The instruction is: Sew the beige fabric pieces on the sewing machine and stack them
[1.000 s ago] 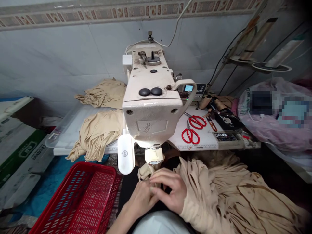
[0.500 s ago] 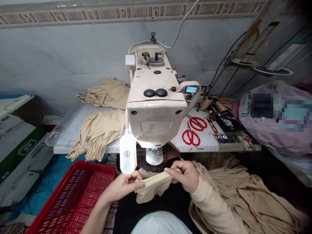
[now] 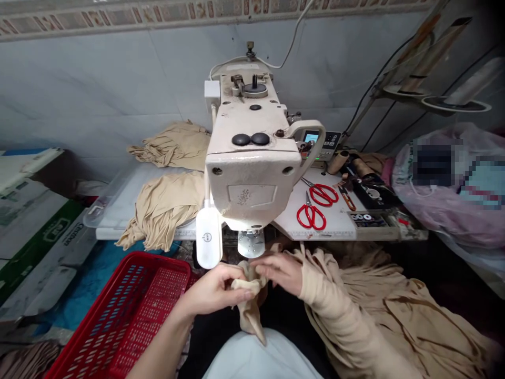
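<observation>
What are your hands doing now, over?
Left hand and right hand pinching beige cloth. Sewing machine just ahead. Red basket beside left hand.

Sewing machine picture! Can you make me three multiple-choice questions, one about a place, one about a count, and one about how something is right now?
1. Where is the red plastic basket?
A. Beside the left hand
B. On top of the sewing machine
C. Hanging on the wall

2. How many pairs of red-handled scissors lie on the white table?
A. One
B. Two
C. Four

3. How is the beige cloth right now?
A. Spread flat
B. Bunched between the left hand and right hand
C. Folded inside the basket

Answers:
1. A, the basket sits just beside that hand.
2. B, two pairs lie close together.
3. B, both hands pinch it, and its end hangs down.
</observation>
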### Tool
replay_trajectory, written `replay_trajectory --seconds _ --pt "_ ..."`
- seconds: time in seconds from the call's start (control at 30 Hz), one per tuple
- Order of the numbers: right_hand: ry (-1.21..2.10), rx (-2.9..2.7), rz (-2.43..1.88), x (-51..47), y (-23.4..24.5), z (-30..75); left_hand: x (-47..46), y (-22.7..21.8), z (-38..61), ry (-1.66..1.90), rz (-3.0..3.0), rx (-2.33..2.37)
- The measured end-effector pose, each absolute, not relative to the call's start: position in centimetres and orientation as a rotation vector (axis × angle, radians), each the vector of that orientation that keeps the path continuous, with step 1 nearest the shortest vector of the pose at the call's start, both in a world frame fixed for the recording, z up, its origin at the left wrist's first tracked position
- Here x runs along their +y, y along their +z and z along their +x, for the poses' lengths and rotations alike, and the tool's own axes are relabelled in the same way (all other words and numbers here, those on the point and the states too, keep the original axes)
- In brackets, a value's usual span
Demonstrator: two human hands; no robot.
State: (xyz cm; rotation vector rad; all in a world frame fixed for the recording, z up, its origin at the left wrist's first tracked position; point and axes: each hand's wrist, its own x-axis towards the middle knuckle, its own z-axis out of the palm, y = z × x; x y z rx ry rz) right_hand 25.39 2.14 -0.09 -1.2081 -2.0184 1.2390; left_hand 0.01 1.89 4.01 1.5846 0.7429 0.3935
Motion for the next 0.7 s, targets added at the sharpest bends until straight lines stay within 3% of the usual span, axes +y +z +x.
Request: replay_trajectory --seconds 0.1,0.23,0.4,0.6,0.7 --pt "1.49 -2.047 -1.129 0.1 0.4 23.0 2.0 3.7 0.9 0.35 1.729 0.716" --pt "1.442 -1.886 -1.202 0.0 1.2 25.4 2.3 2.3 -1.0 0.284 1.586 0.842" --pt "1.404 -1.643 -1.135 0.9 1.9 28.8 1.9 1.3 -3.1 0.477 1.348 0.995" --pt "1.852 -1.721 -1.079 -0.1 1.3 25.5 1.4 2.7 -0.7 0.446 1.515 0.817" --pt "1.689 -1.871 -1.079 -0.1 1.2 24.6 1.7 2.1 0.0 0.524 1.623 0.883"
